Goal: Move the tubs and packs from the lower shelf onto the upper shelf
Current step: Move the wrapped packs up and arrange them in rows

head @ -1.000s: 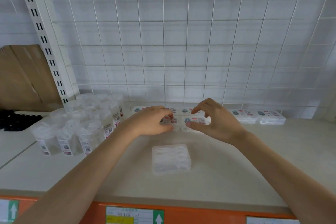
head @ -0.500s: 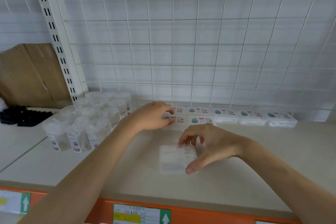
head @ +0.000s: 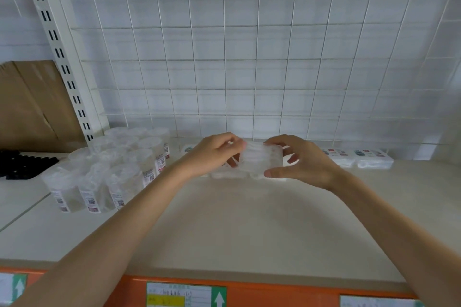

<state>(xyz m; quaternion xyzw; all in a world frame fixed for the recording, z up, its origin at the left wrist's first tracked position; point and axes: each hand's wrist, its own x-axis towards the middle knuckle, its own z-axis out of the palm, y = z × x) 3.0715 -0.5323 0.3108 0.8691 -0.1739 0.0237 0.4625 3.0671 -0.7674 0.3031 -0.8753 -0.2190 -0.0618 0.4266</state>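
A clear flat pack (head: 260, 159) of white items is held just above the row of packs at the back of the cream shelf (head: 224, 227). My left hand (head: 212, 156) pinches its left edge. My right hand (head: 303, 159) grips its right side, thumb below and fingers above. More labelled packs (head: 359, 157) lie in a row against the wire grid to the right. Several clear tubs (head: 117, 164) with labels stand grouped at the left of the shelf. Packs under my hands are partly hidden.
A white wire grid (head: 249, 57) backs the shelf. A slotted upright post (head: 62, 57) stands at left, with brown cardboard (head: 32, 107) and a black tray (head: 22, 163) beyond it. An orange rail with price labels (head: 184, 294) runs along the front edge.
My right hand picked the clear pack up from the middle of the shelf and carried it back to the row. My left hand has taken hold of its left edge.
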